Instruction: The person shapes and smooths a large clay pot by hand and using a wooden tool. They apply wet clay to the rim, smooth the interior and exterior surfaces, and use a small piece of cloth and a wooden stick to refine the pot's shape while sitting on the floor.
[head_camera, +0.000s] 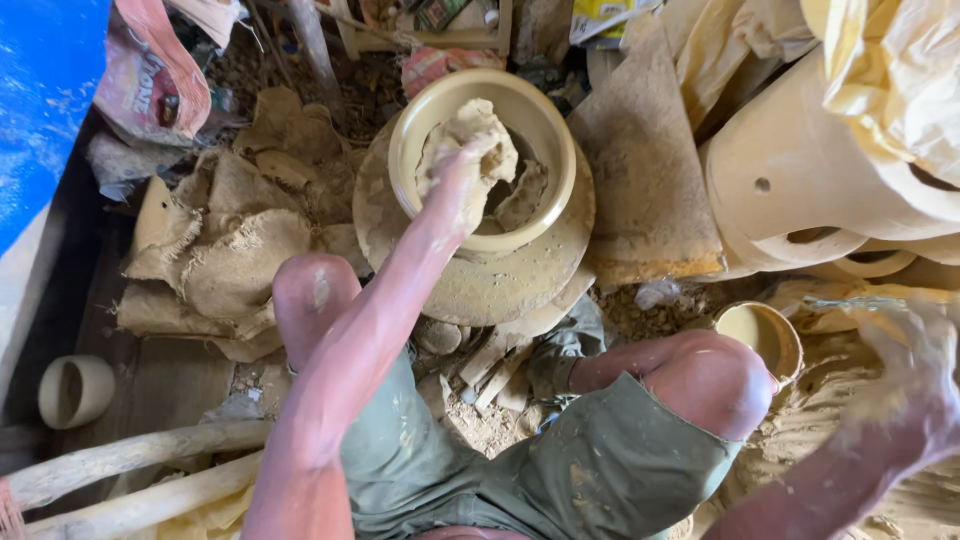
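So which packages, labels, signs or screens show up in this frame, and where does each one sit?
Crumpled pink and white plastic bag: top left, beside the blue sheet; printed lettering.
Yellow printed packet: top edge, right of centre, partly hidden; yellow with dark print.
Small multicoloured printed wrapper: top centre, behind the wooden frame; too small to describe further.
No signs or screens.

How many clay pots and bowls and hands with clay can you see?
Big clay pots lying on their side: 1, the pale pot
Round bowls: 2, the wheel bowl and small bowl
Small cups: 1, the pale cup
Clay lumps: 1, the clay lump under the left hand
Hands: 2, counting the blurred right hand
Total: 7
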